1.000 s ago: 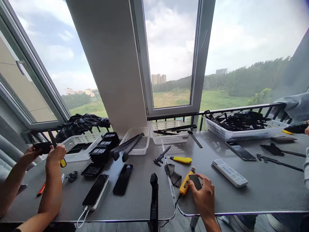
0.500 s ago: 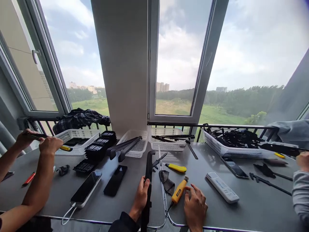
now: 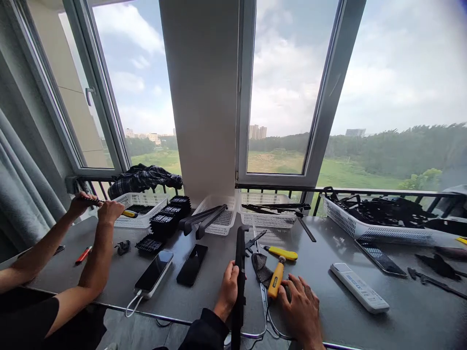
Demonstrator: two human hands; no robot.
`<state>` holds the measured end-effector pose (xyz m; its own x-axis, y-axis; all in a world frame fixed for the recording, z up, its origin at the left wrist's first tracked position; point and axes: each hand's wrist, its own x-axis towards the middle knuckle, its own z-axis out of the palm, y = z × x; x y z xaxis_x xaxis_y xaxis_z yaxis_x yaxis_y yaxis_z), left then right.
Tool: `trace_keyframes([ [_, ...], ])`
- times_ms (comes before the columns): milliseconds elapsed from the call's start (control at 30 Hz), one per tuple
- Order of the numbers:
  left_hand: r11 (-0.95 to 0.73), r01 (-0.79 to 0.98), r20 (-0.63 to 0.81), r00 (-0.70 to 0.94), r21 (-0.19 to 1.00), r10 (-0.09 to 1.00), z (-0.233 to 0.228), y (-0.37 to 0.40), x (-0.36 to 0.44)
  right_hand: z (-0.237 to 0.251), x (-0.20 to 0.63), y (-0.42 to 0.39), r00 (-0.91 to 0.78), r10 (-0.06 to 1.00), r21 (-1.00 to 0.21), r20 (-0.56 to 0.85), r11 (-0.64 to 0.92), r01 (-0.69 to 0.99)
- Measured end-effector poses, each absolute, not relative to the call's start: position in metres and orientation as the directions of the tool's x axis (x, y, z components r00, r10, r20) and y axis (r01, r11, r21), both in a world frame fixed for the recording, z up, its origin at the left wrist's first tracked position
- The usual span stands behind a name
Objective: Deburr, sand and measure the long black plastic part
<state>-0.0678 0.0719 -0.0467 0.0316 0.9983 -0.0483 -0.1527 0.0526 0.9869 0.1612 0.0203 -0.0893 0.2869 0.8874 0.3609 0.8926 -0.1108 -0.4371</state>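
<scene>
Head view, grey tabletop [image 3: 219,291] under open windows.

Left hand [image 3: 229,287]: fingers wrapped around a long black plastic bar [image 3: 240,272], which stands nearly upright at the near tabletop edge, its upper end over the seam between two surfaces.

Right hand [image 3: 302,311]: laid palm-down on the tabletop, fingers spread, fingertips touching a yellow-handled tool [image 3: 276,279] lying just left of it; nothing gripped.

Adjacent: dark cloth scrap [image 3: 260,266] between bar and tool; yellow utility knife [image 3: 281,252] behind; white remote [image 3: 359,287] to the right; two phones [image 3: 192,264] to the left.

Rear row: white baskets [image 3: 215,221] holding black parts.

Far left: another person's two hands [image 3: 109,210] holding a thin dark strip and a yellow-handled cutter.
</scene>
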Motion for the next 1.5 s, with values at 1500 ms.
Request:
trace_keyframes([
  [1500,-0.024,-0.111,0.047,0.204,0.994,0.978,-0.055,0.074,-0.066,-0.088,0.173,0.015,0.347,0.832,-0.655,0.433,0.027,0.755],
])
